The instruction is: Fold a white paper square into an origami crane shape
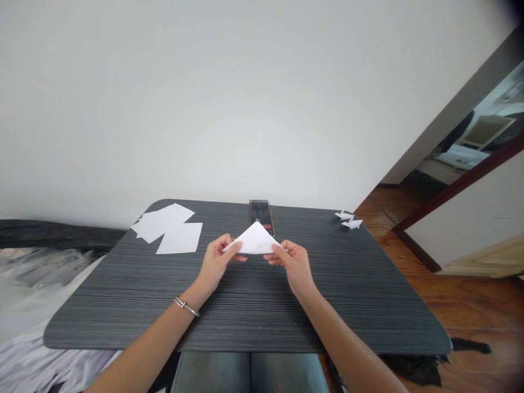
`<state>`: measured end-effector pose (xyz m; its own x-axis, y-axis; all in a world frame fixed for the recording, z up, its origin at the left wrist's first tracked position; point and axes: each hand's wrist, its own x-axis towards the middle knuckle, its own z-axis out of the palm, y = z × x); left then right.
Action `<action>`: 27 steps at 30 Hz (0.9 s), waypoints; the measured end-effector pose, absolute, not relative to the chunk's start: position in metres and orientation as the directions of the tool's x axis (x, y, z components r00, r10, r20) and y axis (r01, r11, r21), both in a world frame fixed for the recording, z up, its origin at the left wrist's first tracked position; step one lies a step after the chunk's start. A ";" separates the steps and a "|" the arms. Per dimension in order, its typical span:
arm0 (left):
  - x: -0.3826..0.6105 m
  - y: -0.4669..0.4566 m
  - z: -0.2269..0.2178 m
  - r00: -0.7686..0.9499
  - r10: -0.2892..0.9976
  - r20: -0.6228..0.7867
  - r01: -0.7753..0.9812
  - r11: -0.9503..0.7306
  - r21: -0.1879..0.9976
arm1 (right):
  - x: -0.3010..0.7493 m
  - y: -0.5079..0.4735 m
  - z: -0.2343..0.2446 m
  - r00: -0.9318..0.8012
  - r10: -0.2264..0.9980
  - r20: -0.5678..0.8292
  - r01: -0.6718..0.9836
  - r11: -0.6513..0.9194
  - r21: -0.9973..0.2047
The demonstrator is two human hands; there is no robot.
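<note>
Your left hand (pixel 216 263) and right hand (pixel 293 265) pinch a folded white paper triangle (pixel 254 241); flat sheets (pixel 164 222) remain unfolded on the table (pixel 123 295), two folded paper figures (pixel 349 219) further along.

Look at that, a thin silver bangle (pixel 186 307) on the left wrist, doubled strands with a chunkier ribbed bit at one side! Bare forearms (pixel 327 333) run all the way down to the left hand (pixel 216 262) and the right hand (pixel 295 267), no sleeves in sight. And below the tabletop, a pair of faded blue-grey jeans (pixel 213 374) covers both legs.
</note>
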<state>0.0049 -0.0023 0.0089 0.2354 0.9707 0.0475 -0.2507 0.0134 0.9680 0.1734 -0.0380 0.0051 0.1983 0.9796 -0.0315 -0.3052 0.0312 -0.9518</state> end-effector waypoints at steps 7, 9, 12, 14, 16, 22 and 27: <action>0.006 -0.007 0.012 0.296 0.955 -0.017 -0.306 0.111 0.945 | 0.172 -0.041 0.005 0.222 0.974 -0.037 -0.295 0.031 -0.955; 0.007 -0.008 0.011 0.318 0.948 -0.025 -0.295 0.124 0.947 | 0.172 -0.041 0.005 0.206 0.978 -0.036 -0.303 0.029 -0.953; 0.006 -0.008 0.010 0.336 0.941 -0.043 -0.228 0.126 0.966 | 0.172 -0.041 0.006 0.156 0.988 -0.017 -0.288 0.029 -0.957; 0.006 -0.009 0.010 0.342 0.939 -0.043 -0.181 0.111 0.977 | 0.171 -0.041 0.006 0.123 0.992 0.001 -0.257 0.033 -0.966; 0.006 -0.009 0.011 0.356 0.934 -0.040 -0.145 0.097 0.985 | 0.171 -0.041 0.005 0.082 0.997 0.001 -0.226 0.019 -0.974; 0.009 -0.009 0.011 0.326 0.945 -0.021 -0.127 0.066 0.990 | 0.168 -0.040 0.001 0.099 0.994 -0.048 -0.181 -0.029 -0.983; 0.011 -0.010 0.009 0.314 0.949 0.004 -0.129 0.039 0.991 | 0.165 -0.040 0.001 0.156 0.987 -0.028 -0.162 -0.003 -0.987</action>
<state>0.0109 -0.0100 0.0094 0.3144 0.9493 0.0039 -0.1288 0.0385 0.9909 0.1654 -0.0404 0.0013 0.1559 0.9874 -0.0285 -0.1621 -0.0028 -0.9868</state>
